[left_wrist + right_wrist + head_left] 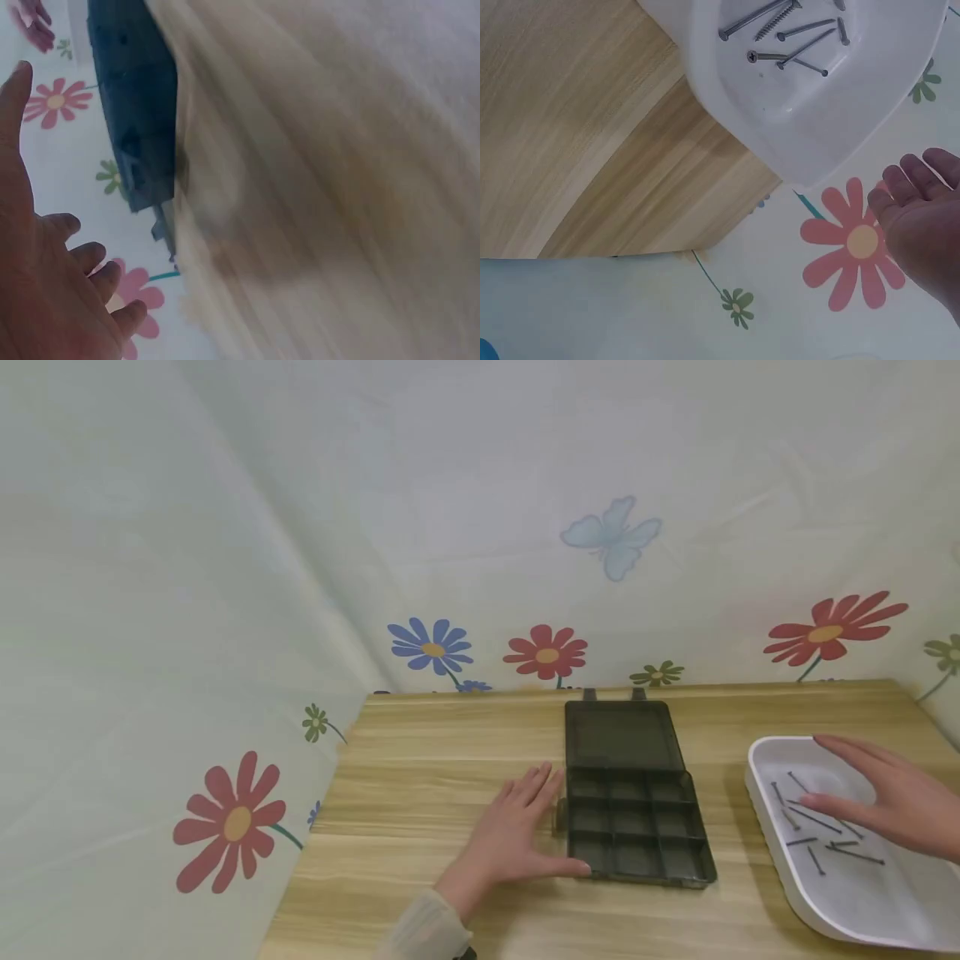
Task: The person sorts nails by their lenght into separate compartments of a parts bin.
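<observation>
A dark translucent organizer box (614,817) lies on the table, divided into several compartments, its lid (622,735) folded back toward the wall. My left hand (502,843) is at the box's left side, fingers extended and thumb tip over the near left corner. To the right, a white tray (780,867) holds several loose nails (816,820) and screws (774,22). Above the tray hovers my right hand (903,797), thumb and fingers spread apart with nothing between them. In the left wrist view, the box (139,112) appears beyond the spread left hand (52,292).
The wood-grain table (435,752) ends at the back against a pale cloth (480,527) printed with flowers and a butterfly. Two latch tabs (638,694) stick out past the lid's far edge. More cloth hangs along the left side.
</observation>
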